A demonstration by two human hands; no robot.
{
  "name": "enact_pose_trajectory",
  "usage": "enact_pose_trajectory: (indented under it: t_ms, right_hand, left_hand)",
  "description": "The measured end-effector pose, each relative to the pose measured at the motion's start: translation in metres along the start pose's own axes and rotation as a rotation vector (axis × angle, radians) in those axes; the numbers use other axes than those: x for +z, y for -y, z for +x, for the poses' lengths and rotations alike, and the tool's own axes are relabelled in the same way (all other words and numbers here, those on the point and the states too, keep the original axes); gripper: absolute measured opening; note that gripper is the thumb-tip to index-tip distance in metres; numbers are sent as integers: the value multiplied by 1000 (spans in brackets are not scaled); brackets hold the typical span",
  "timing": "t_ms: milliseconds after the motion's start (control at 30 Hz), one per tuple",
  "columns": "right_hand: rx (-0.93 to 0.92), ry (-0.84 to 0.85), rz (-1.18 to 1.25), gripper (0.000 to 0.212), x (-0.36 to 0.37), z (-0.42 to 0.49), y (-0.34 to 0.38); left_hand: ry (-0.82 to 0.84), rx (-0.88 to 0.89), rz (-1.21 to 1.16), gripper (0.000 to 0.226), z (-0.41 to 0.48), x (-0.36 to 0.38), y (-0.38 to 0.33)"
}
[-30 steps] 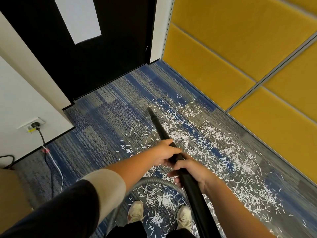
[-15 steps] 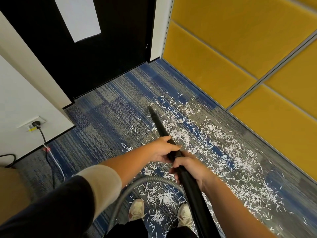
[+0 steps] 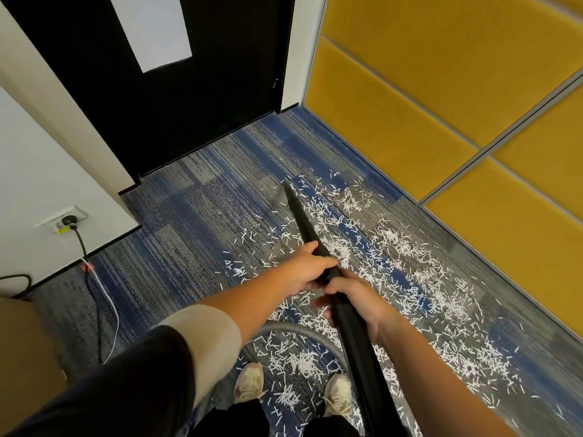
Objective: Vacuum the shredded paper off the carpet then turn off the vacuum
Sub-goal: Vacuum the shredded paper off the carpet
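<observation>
A long black vacuum wand (image 3: pixel 303 222) runs from the bottom of the view forward over the blue and grey carpet (image 3: pixel 195 216). Its narrow tip (image 3: pixel 287 188) is down at the far edge of the paper. My left hand (image 3: pixel 310 268) grips the wand further up. My right hand (image 3: pixel 353 298) grips it just behind, nearer to me. White shredded paper (image 3: pixel 397 266) lies scattered in a wide band from my shoes out to the right and ahead. A grey hose (image 3: pixel 296 334) curves under my arms. The vacuum's body is out of view.
A black door (image 3: pixel 202 89) stands ahead, yellow wall panels (image 3: pixel 441 89) line the right. On the left wall a plug sits in a socket (image 3: pixel 67 219), its black cable (image 3: pixel 94 298) and a white cable trailing over the carpet. My shoes (image 3: pixel 249 383) stand among paper. A brown box (image 3: pixel 22 357) sits at left.
The wand tip has slid a little forward and to the left toward the door. Both hands kept their hold and moved with it.
</observation>
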State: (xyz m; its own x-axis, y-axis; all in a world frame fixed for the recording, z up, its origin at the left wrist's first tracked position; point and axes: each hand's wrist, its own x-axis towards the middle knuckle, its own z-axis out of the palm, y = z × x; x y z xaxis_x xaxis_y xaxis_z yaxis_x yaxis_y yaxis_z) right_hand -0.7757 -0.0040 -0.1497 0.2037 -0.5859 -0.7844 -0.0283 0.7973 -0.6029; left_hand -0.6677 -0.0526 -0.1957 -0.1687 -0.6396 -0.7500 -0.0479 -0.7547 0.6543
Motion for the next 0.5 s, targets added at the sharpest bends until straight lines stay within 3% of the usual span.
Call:
enact_pose_trajectory:
  t_ms: [133,300,400,500]
  right_hand:
    - [-17,84,3,44,-2,-3,2]
    - [-32,58,-20,48,0,-3,0]
    - [-40,32,-30,48,0,2,-4]
    - [-42,5,-60,52,1,4,-6]
  left_hand:
    - [-53,26,0,71,6,0,-2]
    - [-73,8,-14,72,8,1,5]
    - [-44,-21,-61,76,9,-1,5]
    - [40,-71,-100,61,0,-5,1]
